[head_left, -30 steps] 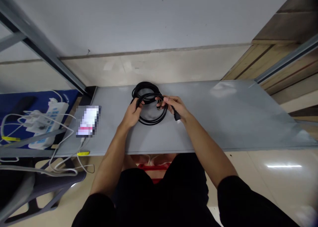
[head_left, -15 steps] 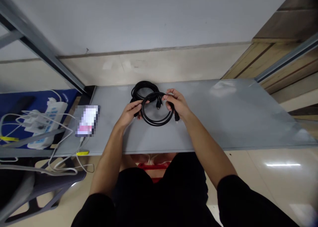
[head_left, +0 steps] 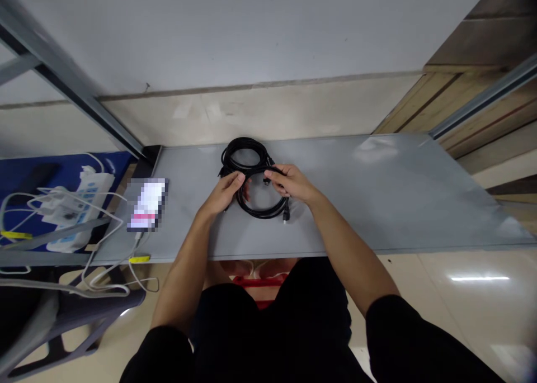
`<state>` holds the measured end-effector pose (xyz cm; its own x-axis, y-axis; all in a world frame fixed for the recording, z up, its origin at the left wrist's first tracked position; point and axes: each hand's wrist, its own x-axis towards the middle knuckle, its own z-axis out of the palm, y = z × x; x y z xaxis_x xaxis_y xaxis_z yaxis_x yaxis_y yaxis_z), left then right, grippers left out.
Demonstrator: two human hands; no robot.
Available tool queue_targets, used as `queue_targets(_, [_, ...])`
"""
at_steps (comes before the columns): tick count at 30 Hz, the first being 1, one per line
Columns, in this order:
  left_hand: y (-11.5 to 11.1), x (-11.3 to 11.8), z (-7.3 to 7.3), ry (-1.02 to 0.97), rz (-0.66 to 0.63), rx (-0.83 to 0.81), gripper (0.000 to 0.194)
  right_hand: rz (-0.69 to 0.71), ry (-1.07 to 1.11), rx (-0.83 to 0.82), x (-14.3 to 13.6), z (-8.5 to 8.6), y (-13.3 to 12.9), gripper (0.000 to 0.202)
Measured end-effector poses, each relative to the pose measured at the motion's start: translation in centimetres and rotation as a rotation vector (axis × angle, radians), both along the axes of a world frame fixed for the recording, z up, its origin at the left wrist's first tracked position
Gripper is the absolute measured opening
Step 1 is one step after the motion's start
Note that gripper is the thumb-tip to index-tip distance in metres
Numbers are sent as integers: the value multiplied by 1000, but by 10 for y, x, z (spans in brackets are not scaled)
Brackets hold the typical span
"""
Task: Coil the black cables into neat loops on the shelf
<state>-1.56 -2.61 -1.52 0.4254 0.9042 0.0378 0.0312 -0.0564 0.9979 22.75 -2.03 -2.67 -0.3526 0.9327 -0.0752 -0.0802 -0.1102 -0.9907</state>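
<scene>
A black cable [head_left: 263,213] is wound into a round coil between my two hands, over the grey shelf board. My left hand [head_left: 224,192] grips the coil's left side, its thumb on top and other fingers partly hidden underneath. On the right side, my right hand [head_left: 292,181] pinches the coil between thumb and fingers. A plug [head_left: 286,212] hangs from the coil below my right hand. Just behind lies a second coil of black cable [head_left: 243,142], partly covered by the front one, with another connector showing inside the front loop.
A phone [head_left: 146,205] with a blurred screen lies at the board's left end, joined to a white charging cord. Further left, a white power strip [head_left: 81,209] holds several plugs. The grey board [head_left: 377,204] backs onto a wall, with metal posts at both ends.
My right hand has come slightly left and down along the coil. The front coil has lowered a little, and its plug has swung left and down. My left hand has turned slightly, thumb on top.
</scene>
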Motion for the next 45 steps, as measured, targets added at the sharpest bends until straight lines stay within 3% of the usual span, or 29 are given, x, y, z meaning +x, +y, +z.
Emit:
queue_targets(5, [-1,6,-1,-47,-7,13,67,71,-120,123,-9,-6,-3,49])
queue_targets(9, [-1,4,-1,-17,8,9,59,26,-85,180,-11,-8,-1,47])
queue_targets(16, [2,-3,0,-133,177,-33,45,-191,-69,256,3,-7,6,49])
queue_targets(23, [7,-1,-4,-158,290,-27,42,-134,-151,266,0,-12,5,45])
queue_targets(29, [5,0,-1,-102,284,20,56,-184,-150,245,-2,-10,6,41])
queue_targets(41, [0,4,7,-61,134,-65,49,-248,-121,321,-20,-9,-1,42])
queue_targets(45, [1,5,6,-131,191,-66,49,-118,27,271,-29,-10,-7,54])
